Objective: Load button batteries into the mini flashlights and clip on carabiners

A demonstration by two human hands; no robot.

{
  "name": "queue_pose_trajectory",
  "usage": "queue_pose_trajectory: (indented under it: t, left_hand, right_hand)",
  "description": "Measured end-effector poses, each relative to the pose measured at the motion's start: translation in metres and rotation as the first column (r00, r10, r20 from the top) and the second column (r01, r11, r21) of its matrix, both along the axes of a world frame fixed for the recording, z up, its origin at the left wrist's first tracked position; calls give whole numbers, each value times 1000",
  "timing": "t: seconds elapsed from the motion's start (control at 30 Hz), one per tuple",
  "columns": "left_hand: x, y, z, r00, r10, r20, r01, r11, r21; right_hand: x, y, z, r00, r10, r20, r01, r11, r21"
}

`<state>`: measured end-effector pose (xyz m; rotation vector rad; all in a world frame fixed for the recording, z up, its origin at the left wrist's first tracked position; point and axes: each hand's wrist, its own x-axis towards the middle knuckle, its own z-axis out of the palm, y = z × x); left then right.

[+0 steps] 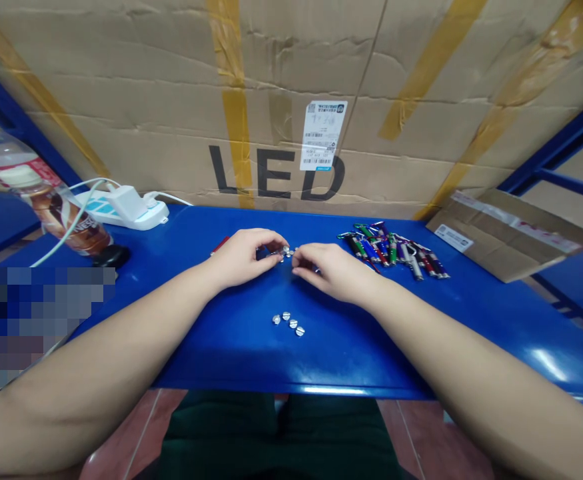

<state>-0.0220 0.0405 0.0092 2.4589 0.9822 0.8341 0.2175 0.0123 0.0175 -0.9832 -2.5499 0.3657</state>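
Small keychain flashlight [270, 253], dark blue, is pinched in the curled fingers of the left hand [241, 257], just above the blue table [351, 360]. The right hand [334, 270], also curled, meets a silver cap [286, 251] at the flashlight's end (too small to tell whether that hand really grips it). Four more caps [288, 322] lie nearer the person, and a heap of colored flashlights [392, 252] lies off to the right.
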Motion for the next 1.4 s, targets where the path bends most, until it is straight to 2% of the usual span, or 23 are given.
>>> queue_pose_trajectory:
  t: [0.13, 0.27, 0.43, 0.8, 1.0, 1.2, 1.33, 1.4]
  left_hand:
    - [2, -1, 1, 999, -30, -24, 30, 999, 13]
    - [3, -4, 3, 998, -62, -15, 62, 998, 3]
    - [4, -7, 2, 995, -100, 18, 100, 995, 14]
    - [5, -8, 5, 995, -98, 28, 98, 995, -14]
    - [4, -8, 4, 995, -95, 23, 96, 995, -30]
    - [4, -7, 3, 997, -50, 56, 52, 997, -49]
    - [6, -7, 1, 991, -12, 131, 23, 996, -87]
    - [6, -7, 1, 991, -10, 133, 22, 996, -89]
  right_hand:
    - [2, 5, -5, 965, -31, -262, 38, 999, 20]
    - [1, 7, -10, 927, -44, -372, 68, 996, 52]
    - [1, 8, -11, 927, 11, -374, 52, 986, 160]
    - [2, 11, -13, 903, 143, -406, -83, 983, 163]
    - [5, 10, -12, 920, 99, -380, -56, 991, 122]
    - [6, 6, -8, 927, 144, -345, -100, 985, 141]
    - [6, 0, -1, 919, 36, -393, -2, 996, 87]
    - [5, -5, 4, 941, 79, -330, -66, 997, 51]
